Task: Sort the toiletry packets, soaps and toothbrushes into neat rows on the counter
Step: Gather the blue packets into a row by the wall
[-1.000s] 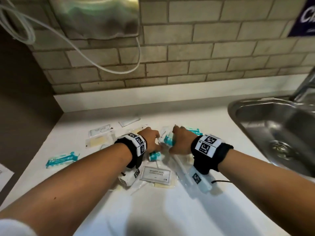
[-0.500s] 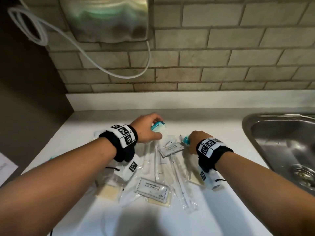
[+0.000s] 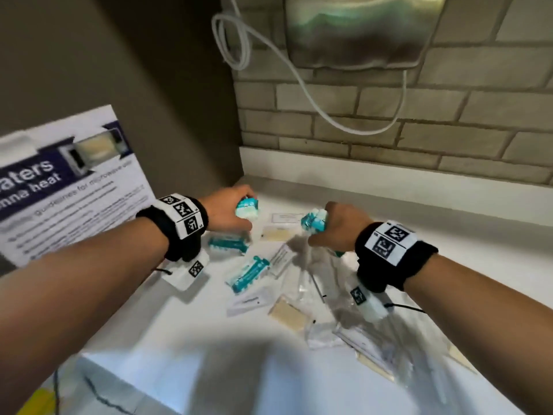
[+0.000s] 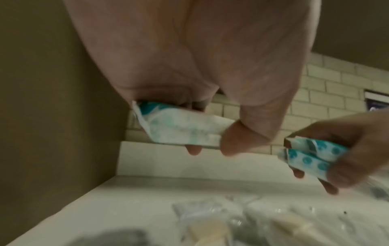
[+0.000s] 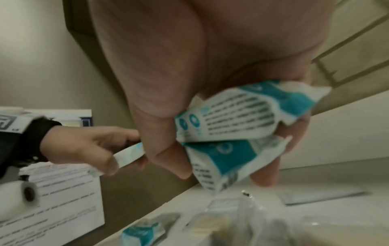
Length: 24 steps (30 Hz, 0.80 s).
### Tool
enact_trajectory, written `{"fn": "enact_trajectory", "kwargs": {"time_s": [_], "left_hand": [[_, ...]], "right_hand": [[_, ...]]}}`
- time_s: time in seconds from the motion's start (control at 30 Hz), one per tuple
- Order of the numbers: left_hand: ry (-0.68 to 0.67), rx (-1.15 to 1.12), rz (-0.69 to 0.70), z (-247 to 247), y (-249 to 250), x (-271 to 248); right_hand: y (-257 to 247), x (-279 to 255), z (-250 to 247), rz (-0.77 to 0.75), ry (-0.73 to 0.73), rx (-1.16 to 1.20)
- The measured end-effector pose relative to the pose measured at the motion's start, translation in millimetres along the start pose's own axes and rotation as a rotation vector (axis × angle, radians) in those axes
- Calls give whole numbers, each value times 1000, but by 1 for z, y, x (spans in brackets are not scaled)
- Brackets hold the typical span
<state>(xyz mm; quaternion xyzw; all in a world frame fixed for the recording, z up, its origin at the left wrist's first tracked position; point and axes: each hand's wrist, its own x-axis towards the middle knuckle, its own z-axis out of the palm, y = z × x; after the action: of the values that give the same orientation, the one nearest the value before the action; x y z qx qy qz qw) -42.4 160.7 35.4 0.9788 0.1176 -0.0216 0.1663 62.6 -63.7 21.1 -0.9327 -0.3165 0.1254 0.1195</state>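
My left hand (image 3: 236, 211) grips a teal-and-white toiletry packet (image 3: 247, 208) above the counter's far left; the packet (image 4: 181, 128) shows between thumb and fingers in the left wrist view. My right hand (image 3: 335, 232) holds two teal packets (image 3: 314, 221) together, stacked in the right wrist view (image 5: 238, 133). Two more teal packets (image 3: 229, 244) (image 3: 248, 272) lie on the white counter (image 3: 179, 339) below the hands. Cream soap bars in clear wrap (image 3: 288, 317) (image 3: 276, 233), white labelled sachets (image 3: 248, 301) and clear-wrapped toothbrushes (image 3: 389, 348) lie scattered to the right.
A brown side wall with a taped printed notice (image 3: 68, 187) closes the counter's left end. The brick back wall carries a metal hand dryer (image 3: 362, 31) with a looped white cable (image 3: 239, 46). The counter's front edge (image 3: 98, 366) runs at bottom left.
The head view has swung left, so the sink is out of frame and the notice is in. Both hands rose off the pile; the right now holds teal packets up beside the left's packet.
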Motion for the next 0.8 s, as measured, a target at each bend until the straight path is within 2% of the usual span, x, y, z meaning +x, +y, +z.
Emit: {"fn": "enact_trajectory", "kwargs": {"time_s": [0.1, 0.23, 0.4, 0.53, 0.67, 0.8], "left_hand": [[-137, 2, -61, 17, -33, -21], [-236, 25, -78, 47, -41, -29], [-270, 109, 15, 76, -34, -23], [-269, 182, 81, 67, -56, -23], [-225, 239, 54, 55, -95, -21], [-177, 193, 34, 52, -114, -17]], "right_hand": [[-32, 15, 16, -30, -24, 5], [-67, 33, 29, -31, -47, 28], [-95, 46, 37, 23, -35, 47], [-102, 52, 40, 61, -47, 43], [-112, 60, 48, 95, -31, 70], [-125, 69, 57, 106, -54, 77]]}}
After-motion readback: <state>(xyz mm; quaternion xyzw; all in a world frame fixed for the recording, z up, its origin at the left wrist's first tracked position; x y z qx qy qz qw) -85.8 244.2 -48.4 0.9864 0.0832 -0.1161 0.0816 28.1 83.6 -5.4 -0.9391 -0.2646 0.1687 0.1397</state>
